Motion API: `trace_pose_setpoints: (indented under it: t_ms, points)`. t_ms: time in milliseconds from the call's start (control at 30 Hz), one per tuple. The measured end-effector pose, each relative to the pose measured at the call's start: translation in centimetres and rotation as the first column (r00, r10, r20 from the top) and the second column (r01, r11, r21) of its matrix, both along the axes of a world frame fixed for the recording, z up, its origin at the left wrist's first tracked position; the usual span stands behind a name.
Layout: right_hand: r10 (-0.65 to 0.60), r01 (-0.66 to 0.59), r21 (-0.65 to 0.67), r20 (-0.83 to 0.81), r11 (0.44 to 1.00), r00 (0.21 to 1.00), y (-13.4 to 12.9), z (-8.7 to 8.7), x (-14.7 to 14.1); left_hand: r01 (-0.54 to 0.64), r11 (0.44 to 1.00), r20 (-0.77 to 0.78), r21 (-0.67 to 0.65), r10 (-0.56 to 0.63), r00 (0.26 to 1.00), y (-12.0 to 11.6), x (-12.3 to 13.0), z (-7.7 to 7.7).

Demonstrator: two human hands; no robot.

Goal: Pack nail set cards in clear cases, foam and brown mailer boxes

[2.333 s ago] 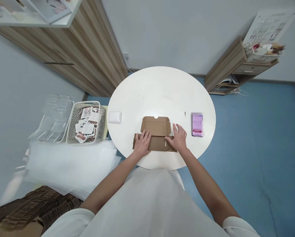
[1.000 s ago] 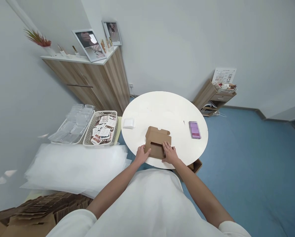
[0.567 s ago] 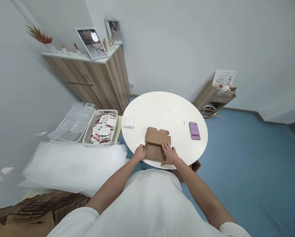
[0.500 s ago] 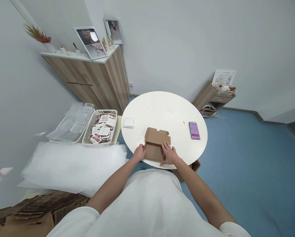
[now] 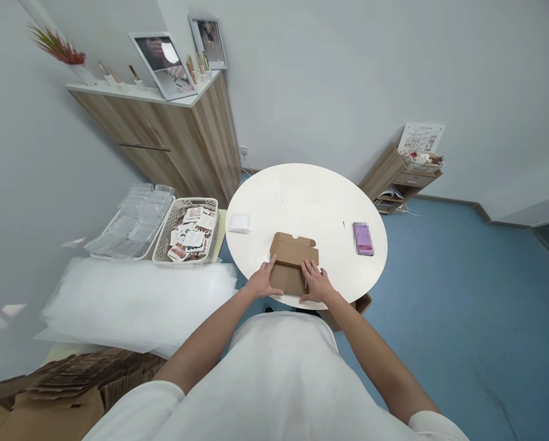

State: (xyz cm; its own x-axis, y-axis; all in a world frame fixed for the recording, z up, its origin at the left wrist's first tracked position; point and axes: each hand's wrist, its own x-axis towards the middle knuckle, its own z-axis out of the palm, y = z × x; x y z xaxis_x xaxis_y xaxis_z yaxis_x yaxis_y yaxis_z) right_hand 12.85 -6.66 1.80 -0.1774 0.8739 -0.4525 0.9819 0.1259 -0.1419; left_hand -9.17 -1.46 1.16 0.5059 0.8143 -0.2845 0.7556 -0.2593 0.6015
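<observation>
A brown cardboard box [image 5: 287, 279] lies at the near edge of the round white table [image 5: 302, 196], its lid [image 5: 295, 249] raised on the far side. My left hand [image 5: 261, 280] grips the left wall, fingers along the side and thumb at the near left corner. On the opposite side, my right hand [image 5: 317, 283] holds the right wall, its fingers bent over the top and its thumb near the front corner. Parts of both side walls are hidden under my hands. The inside of the box looks bare.
Left of the box sits a small white stack [image 5: 240, 223]; a purple pack [image 5: 363, 239], pixelated, lies right. A basket of printed cards [image 5: 189, 239], clear plastic trays [image 5: 139, 226], white translucent sheets [image 5: 141, 303] and flattened cardboard [image 5: 63, 398] are at my left. A wooden cabinet [image 5: 177, 141] stands behind.
My left hand has shifted from pinching the near left side to spreading along the left wall, thumb reaching over the front corner. My right hand stays on the right wall. The view has tilted slightly.
</observation>
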Motion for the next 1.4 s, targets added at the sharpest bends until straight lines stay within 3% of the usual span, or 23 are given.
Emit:
trace_pose_setpoints:
  t_ms: [100, 167, 267, 333, 400, 533, 700, 767, 900, 1000, 1167, 1400]
  points:
    - [0.021, -0.020, 0.021, -0.035, 1.000, 0.999, -0.1, 0.1, 0.2, 0.040, 0.998, -0.081, -0.054, -0.045, 0.996, 0.6, 0.4, 0.3]
    - [-0.026, 0.031, 0.060, -0.078, 0.998, 0.997, -0.6, -0.1, 0.5, 0.033, 0.998, -0.094, -0.054, -0.038, 0.995, 0.9, 0.6, 0.1]
    - [-0.297, 0.323, 0.123, -0.193, 0.938, 0.935, -2.2, -1.1, 1.4, 0.029, 0.999, -0.075, -0.041, -0.032, 0.997, 0.9, 0.8, -0.4]
    - [-0.499, 0.553, 0.108, -0.317, 0.826, 0.807, -3.6, -2.0, 2.1, 0.016, 0.999, -0.062, -0.033, -0.018, 0.998, 0.7, 0.9, -0.6]
    - [-0.605, 0.677, 0.025, -0.426, 0.736, 0.673, -4.7, -2.6, 2.9, -0.005, 1.000, -0.061, -0.031, 0.003, 0.998, 0.6, 1.2, -0.7]
    - [-0.694, 0.717, -0.189, -0.500, 0.671, 0.518, -5.0, -2.3, 3.8, -0.017, 0.999, -0.081, -0.030, 0.015, 0.997, 0.5, 2.3, -0.5]
    - [-0.737, 0.773, -0.344, -0.637, 0.533, 0.224, -3.7, -1.1, 3.5, 0.011, 0.999, -0.129, -0.048, -0.017, 0.992, 0.0, 4.0, -0.4]
    - [-0.729, 0.798, -0.303, -0.644, 0.520, 0.231, -3.3, -1.2, 3.4, 0.022, 0.999, -0.129, -0.037, -0.027, 0.991, -0.3, 4.6, -0.4]
    - [-0.750, 0.830, -0.142, -0.529, 0.539, 0.396, -2.9, -2.0, 3.9, 0.002, 1.000, -0.094, -0.029, -0.004, 0.996, -1.1, 5.3, -0.6]
    - [-0.745, 0.821, -0.104, -0.495, 0.562, 0.447, -2.5, -2.6, 4.6, -0.043, 0.998, 0.004, -0.046, 0.043, 0.999, -2.2, 5.3, -1.0]
    - [-0.721, 0.819, -0.078, -0.527, 0.569, 0.451, -1.9, -3.2, 5.3, -0.255, 0.948, 0.254, -0.190, 0.299, 0.920, -4.7, 5.0, -1.9]
    - [-0.720, 0.834, -0.108, -0.573, 0.541, 0.392, -1.4, -3.3, 6.5, -0.305, 0.897, 0.311, -0.321, 0.404, 0.860, -4.5, 7.1, -2.4]
